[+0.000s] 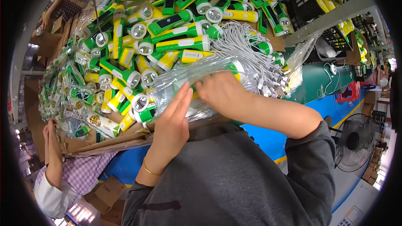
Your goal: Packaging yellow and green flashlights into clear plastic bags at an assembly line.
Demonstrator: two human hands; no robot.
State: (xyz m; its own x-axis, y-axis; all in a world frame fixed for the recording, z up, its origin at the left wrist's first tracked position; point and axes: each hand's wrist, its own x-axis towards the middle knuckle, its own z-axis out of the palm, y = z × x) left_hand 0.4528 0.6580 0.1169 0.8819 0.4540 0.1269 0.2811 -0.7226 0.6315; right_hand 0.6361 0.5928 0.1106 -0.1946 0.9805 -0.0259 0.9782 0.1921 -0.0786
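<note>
Over the heaped flashlights: bagging, left hand flat, right hand pinching the clear bag; sealing next, probably.

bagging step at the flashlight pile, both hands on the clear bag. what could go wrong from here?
1. The clear plastic bag is held only flat between left hand and right hand; it could slip.
2. White cable bundles lie right beside it and may snag.
3. The heaped flashlights could slide down.

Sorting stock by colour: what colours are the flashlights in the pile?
The flashlights are green and yellow, some with white panels; the head view shows it.
</note>
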